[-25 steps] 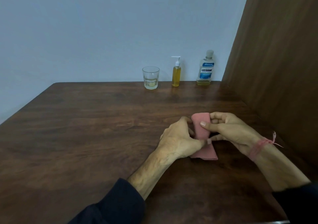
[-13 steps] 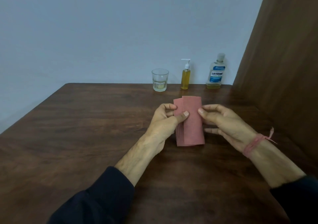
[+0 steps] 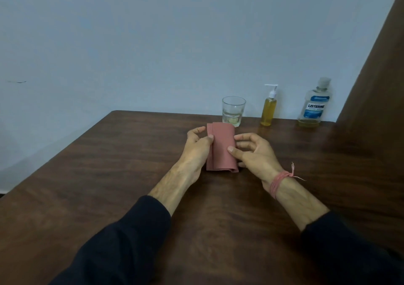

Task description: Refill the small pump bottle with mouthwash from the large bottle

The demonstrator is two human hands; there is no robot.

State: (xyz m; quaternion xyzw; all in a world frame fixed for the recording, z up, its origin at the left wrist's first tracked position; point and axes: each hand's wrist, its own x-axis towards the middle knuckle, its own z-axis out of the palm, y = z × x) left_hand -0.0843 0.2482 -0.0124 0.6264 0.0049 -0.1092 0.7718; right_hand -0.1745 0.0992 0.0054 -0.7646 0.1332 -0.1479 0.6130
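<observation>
Since half a second ago your hands have carried the folded pink cloth a little further from you toward the far edge of the wooden table; its top edge now overlaps the base of the drinking glass in this view. Your left hand pinches the cloth's left edge, thumb on the front face and fingers curled behind. Your right hand pinches the right edge with the thumb on the front, where earlier the fingers were spread wider. The cloth stands upright with its lower edge near the tabletop; contact cannot be told. The small pump bottle, filled high with yellow liquid, stands at the far edge just right of the glass. The large Listerine bottle, cap on and only a shallow yellow layer at its bottom, stands further right, next to the brown panel. Neither bottle is touched. Open tabletop lies to your left and between your forearms.
</observation>
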